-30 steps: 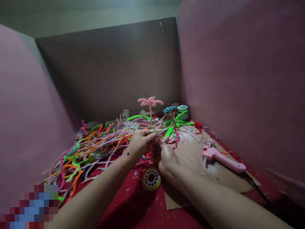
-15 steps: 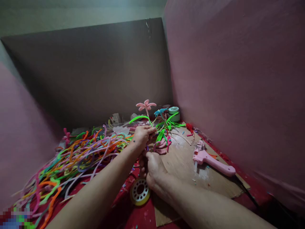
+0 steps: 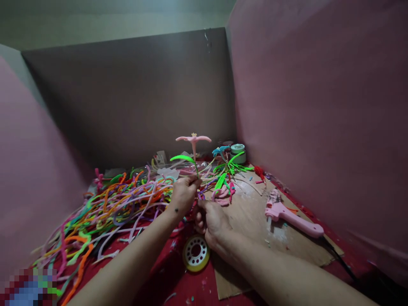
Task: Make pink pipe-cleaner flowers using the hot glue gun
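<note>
My left hand (image 3: 185, 193) pinches the stem of a pink pipe-cleaner flower (image 3: 194, 146), which stands upright above the fingers. A bright green leaf (image 3: 182, 158) curves off to the left of that stem. Just below and to the right, my right hand (image 3: 214, 219) is closed with its fingers curled; what lies in them is hidden. Directly under it rests a roll of tape (image 3: 188, 255) with a white, holed core. Beyond the right hand lie loose pink petals (image 3: 222, 197) with green leaves.
A heap of coloured pipe cleaners (image 3: 127, 204) spreads over the left side. On the right, a pink glue gun (image 3: 296, 219) lies on a brown board (image 3: 248, 255). At the back are a blue flower (image 3: 220, 150) and a pale green jar (image 3: 237, 154). Walls enclose the back and right.
The pink flower has turned from showing its open petals to a side view, its stem more upright. The left hand has dropped slightly. The whole view has shifted a little.
</note>
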The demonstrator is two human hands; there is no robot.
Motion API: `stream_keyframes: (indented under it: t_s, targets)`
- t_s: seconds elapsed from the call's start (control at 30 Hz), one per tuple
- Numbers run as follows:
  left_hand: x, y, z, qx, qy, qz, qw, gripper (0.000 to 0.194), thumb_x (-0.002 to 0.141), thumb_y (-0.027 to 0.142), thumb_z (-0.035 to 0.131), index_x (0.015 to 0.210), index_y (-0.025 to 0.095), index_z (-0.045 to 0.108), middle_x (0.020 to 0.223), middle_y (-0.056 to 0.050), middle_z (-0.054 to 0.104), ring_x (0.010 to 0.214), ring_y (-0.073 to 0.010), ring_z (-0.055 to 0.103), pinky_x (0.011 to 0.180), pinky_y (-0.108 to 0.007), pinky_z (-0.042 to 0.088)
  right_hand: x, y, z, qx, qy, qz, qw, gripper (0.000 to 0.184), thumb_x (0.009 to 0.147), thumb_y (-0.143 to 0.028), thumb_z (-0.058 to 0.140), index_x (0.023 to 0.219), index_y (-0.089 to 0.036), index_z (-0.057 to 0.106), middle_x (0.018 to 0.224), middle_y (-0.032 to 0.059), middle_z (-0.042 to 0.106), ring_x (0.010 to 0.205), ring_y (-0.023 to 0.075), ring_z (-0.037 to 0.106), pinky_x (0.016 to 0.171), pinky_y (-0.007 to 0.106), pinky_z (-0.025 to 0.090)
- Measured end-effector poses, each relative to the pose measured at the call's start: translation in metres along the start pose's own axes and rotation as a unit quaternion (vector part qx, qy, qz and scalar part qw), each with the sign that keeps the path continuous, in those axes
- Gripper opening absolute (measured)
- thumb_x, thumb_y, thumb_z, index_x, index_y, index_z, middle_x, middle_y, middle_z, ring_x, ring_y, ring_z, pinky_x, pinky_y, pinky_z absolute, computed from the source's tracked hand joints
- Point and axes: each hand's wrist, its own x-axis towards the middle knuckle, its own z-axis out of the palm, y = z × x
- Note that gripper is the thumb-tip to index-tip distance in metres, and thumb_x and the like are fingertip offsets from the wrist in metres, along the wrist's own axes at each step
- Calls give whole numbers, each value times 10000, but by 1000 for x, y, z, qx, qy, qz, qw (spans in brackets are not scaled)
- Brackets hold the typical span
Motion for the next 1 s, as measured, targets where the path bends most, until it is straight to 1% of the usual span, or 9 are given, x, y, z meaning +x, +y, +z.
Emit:
stream_keyframes:
  t_s: [0.1,0.2,0.23,0.4,0.57,0.73,0.83,0.9,1.0]
  targets:
    - [-22,-6,-18,73,36,40,996,183,678,321,577,601,157,605,488,44,485,485,-95,411,485,-210,317,-4,1,0,-41,-23,-23,999,185,679,-222,433,504,-167,456,331,-74,349,276,39,229,325,178,133]
    - [-49,-10,-33,115,53,34,991,198,689,338,578,612,162,626,522,33,517,519,-106,446,522,-210,353,-8,3,0,-89,-47,-57,993,190,672,-221,459,492,-163,474,328,-73,354,296,44,241,343,193,140]
    - [-58,-11,-36,123,45,22,991,195,683,343,586,615,166,631,523,31,529,506,-108,446,507,-212,350,-9,3,0,-102,-55,-69,991,199,674,-229,470,487,-163,473,333,-73,357,307,45,245,351,198,146]
    - [-89,-21,-42,103,20,36,994,224,714,349,566,582,171,598,566,14,547,546,-117,465,527,-210,367,-9,9,-3,-151,-72,-108,980,226,689,-277,482,492,-170,459,373,-76,357,350,51,250,389,216,164]
    - [-95,-31,-42,96,24,53,994,243,721,364,586,576,170,567,570,21,510,563,-111,442,544,-203,363,-8,13,-6,-190,-64,-128,971,249,698,-290,498,485,-175,437,390,-75,345,369,58,275,403,223,199]
    - [-95,-26,-41,41,7,-1,999,230,703,364,603,598,160,604,559,23,513,545,-102,432,525,-198,353,-13,12,-3,-200,-70,-127,969,259,697,-312,511,491,-178,430,390,-72,350,366,60,287,398,224,203]
    - [-96,-22,-39,-18,-3,-44,999,234,672,370,622,595,149,610,524,32,487,506,-89,403,495,-196,340,-13,12,1,-137,-92,-98,981,180,620,-289,590,557,-172,468,444,-75,395,404,57,324,420,208,241]
    - [-95,-22,-38,-48,-5,-71,996,245,657,379,629,587,146,602,475,49,446,453,-74,356,453,-193,310,-12,12,2,-77,-114,-84,987,177,562,-265,650,624,-162,520,490,-70,443,432,58,361,444,201,275]
    - [-94,-24,-38,-57,8,-88,994,236,639,368,642,582,144,592,449,60,435,419,-62,325,425,-188,282,-10,13,1,-44,-138,-104,984,203,558,-251,682,706,-149,587,557,-49,505,474,65,408,482,207,318]
